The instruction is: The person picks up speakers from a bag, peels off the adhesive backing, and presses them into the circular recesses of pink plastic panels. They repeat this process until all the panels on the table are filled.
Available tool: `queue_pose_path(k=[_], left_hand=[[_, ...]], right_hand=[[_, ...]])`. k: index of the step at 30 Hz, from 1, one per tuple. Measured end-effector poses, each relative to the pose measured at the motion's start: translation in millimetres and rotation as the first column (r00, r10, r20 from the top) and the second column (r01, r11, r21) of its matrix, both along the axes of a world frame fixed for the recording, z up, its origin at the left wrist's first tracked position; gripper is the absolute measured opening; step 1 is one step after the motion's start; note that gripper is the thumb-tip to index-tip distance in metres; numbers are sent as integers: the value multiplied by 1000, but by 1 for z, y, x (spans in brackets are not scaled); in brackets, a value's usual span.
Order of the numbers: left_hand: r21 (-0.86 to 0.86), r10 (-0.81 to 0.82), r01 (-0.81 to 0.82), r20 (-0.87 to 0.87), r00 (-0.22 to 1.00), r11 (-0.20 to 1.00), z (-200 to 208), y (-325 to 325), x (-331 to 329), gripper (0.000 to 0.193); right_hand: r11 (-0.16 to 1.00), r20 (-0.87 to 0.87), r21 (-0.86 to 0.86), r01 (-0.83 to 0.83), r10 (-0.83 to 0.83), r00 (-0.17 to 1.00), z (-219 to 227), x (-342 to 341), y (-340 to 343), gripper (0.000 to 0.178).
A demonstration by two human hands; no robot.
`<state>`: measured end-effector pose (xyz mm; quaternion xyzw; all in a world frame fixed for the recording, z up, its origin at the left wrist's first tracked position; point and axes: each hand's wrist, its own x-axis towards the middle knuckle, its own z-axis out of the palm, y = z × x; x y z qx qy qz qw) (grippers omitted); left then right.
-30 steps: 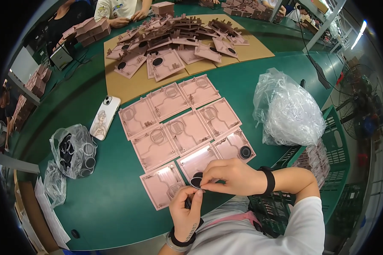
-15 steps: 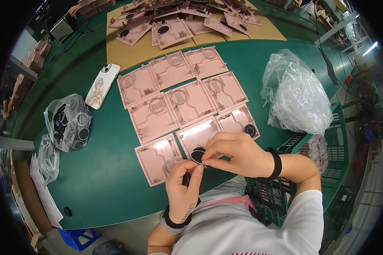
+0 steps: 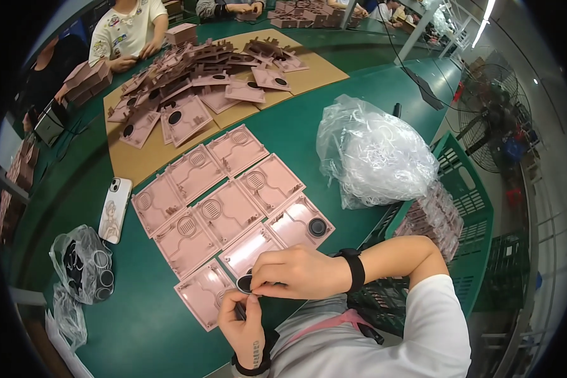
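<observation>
Close to the near edge of the worktop (image 3: 142, 315), the right hand (image 3: 299, 272) pinches with its fingertips the rim of a black disc (image 3: 244, 284). The disc is above the middle panel (image 3: 249, 247) of the nearest row, and the fingers cover a part of it. The left hand (image 3: 242, 324) brings thumb and forefinger together at the disc's near side; the contact is hidden, so I cannot tell whether it grips the disc. A dark piece (image 3: 240, 310) shows between its fingers, too little to name. The left forearm is cut off by the lower border of the view.

Nine pink panels lie in three rows; the left hand partly covers the nearest left one (image 3: 198, 291). The nearest right one (image 3: 290, 217) carries a second disc (image 3: 317, 227). Toward the far edge, a pile of panels (image 3: 201, 72) overlaps too much for counting.

By the right edge, a clear bag (image 3: 378, 157) holds tangled white pieces, hard to separate by eye. Near the left edge, a smaller bag (image 3: 85, 264) blurs its black rings.
</observation>
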<state>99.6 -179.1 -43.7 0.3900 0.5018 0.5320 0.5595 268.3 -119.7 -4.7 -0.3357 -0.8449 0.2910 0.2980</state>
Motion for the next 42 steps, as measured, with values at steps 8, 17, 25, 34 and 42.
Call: queue_pose_path(k=[8, 17, 25, 34, 42], left_hand=[[105, -6, 23, -161, 987, 994, -3, 1, 2, 9], [131, 28, 5, -245, 969, 991, -7, -2, 5, 11], [178, 55, 37, -481, 875, 983, 4, -7, 9, 11], [219, 69, 61, -538, 840, 974, -4, -8, 7, 12], [210, 73, 47, -529, 845, 976, -2, -5, 8, 12]], right_hand=[[1000, -35, -2, -7, 7, 999, -1, 3, 4, 15], [997, 2, -31, -64, 64, 998, -4, 5, 2, 16], [997, 69, 24, -72, 71, 995, -6, 2, -3, 16], [995, 102, 91, -48, 39, 994, -10, -2, -5, 16], [984, 108, 181, -5, -15, 994, -18, -6, -5, 14]])
